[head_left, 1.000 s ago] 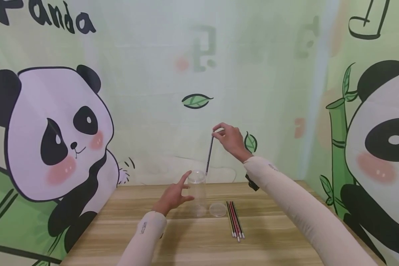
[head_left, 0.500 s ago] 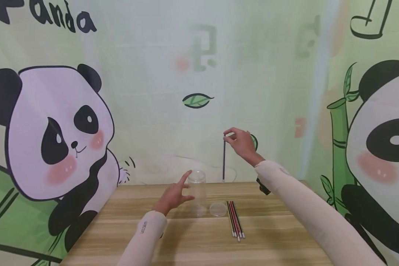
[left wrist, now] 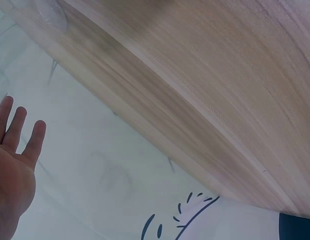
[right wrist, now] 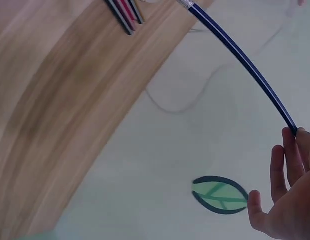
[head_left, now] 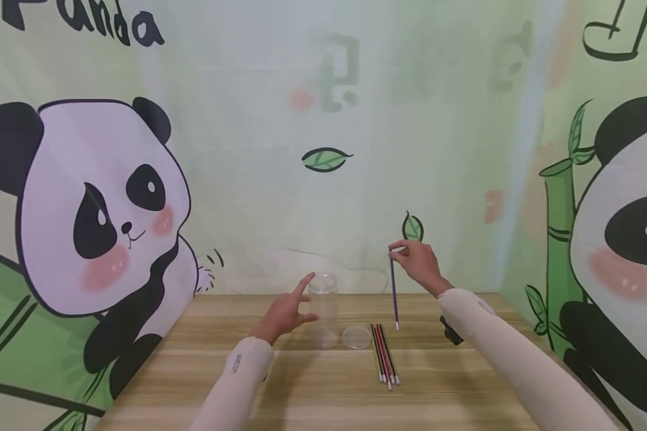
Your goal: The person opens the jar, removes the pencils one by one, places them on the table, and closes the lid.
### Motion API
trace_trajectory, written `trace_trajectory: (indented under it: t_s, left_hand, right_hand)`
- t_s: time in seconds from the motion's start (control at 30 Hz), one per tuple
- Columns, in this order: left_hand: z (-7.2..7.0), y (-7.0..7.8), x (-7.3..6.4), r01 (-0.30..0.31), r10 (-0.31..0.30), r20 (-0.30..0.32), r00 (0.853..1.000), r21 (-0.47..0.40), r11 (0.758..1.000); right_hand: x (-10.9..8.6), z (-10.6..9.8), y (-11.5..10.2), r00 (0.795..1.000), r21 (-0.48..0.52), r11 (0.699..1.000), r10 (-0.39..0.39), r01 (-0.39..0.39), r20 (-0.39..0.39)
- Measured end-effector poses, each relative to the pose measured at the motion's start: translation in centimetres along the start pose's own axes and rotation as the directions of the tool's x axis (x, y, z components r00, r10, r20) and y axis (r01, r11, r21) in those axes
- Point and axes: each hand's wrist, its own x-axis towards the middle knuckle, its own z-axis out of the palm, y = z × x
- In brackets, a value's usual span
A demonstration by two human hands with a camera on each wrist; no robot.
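My right hand [head_left: 417, 263] pinches a dark blue pencil [head_left: 394, 293] by its upper end, thumb against fingertips. The pencil hangs almost upright, its silvery lower end just right of a row of pencils [head_left: 384, 356]. In the right wrist view the blue pencil [right wrist: 245, 62] runs up and left from the fingers [right wrist: 278, 172]. A clear, lidless jar [head_left: 324, 311] stands on the table, with my left hand [head_left: 284, 314] on its left side. The left index fingertip reaches the jar's rim, and the thumb stretches toward its wall. The left wrist view shows several straight, spread fingers [left wrist: 32, 145].
A clear round lid [head_left: 357, 336] lies between the jar and the pencil row. The striped wooden table [head_left: 313, 401] ends at a pale green cloth backdrop [head_left: 259, 197] printed with pandas and leaves.
My right hand has carried the blue pencil rightward and down, from beside the jar's rim to over the table near the row. The left hand keeps its place at the jar.
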Motion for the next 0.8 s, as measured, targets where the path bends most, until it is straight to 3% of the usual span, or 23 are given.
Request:
trace_trajectory:
  t_s: [0.43, 0.6, 0.8]
  left_hand:
    - [-0.1, -0.1, -0.3, -0.025, 0.025, -0.007, 1.0, 0.025, 0.999]
    - [-0.2, -0.1, -0.4, -0.019, 0.019, -0.001, 1.0, 0.021, 1.0]
    - [-0.3, 0.0, -0.1, 0.0, 0.0, 0.013, 1.0, 0.014, 1.0]
  right_hand:
    - [-3.6, 4.5, 4.1, 0.995, -0.027, 0.997, 0.068, -0.066, 0.075]
    - [-4.3, 6.2, 5.3, 0.989, -0.024, 0.994, 0.111, -0.11, 0.097]
    - [-4.9, 7.5, 6.0, 0.988, -0.013, 0.994, 0.11, -0.109, 0.107]
